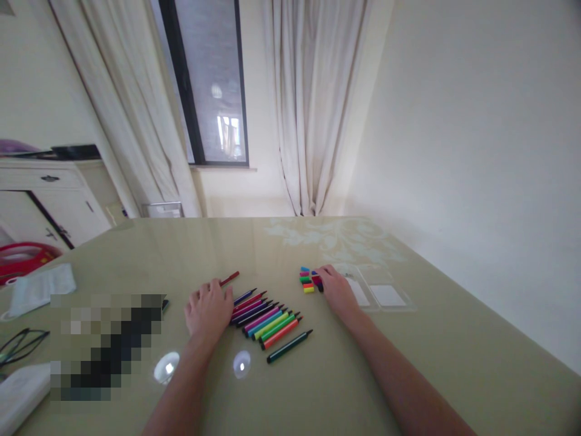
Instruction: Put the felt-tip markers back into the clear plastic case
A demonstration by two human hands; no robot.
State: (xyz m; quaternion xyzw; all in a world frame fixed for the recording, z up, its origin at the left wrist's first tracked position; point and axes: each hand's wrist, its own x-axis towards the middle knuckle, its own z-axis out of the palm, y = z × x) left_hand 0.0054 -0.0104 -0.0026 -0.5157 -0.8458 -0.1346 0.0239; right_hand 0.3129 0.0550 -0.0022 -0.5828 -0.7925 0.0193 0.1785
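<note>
My left hand [209, 307] rests at the left end of a slanted row of uncapped felt-tip markers [267, 321]. A dark red marker [230, 278] sticks out between its thumb and curled fingers. The thumb lies close to the nearest markers in the row. A dark green marker [289, 347] lies a little apart at the near side. My right hand [334, 289] is over a small cluster of coloured marker caps [306, 280], its fingers bent down together on the caps at the right. Its fingertips partly hide those caps.
A clear plastic case [387, 295] lies flat right of my right hand. On the left are a face mask [43, 289], glasses [22, 345], a white object [22, 393] and a pixelated patch. The table [408, 375] meets a wall at right.
</note>
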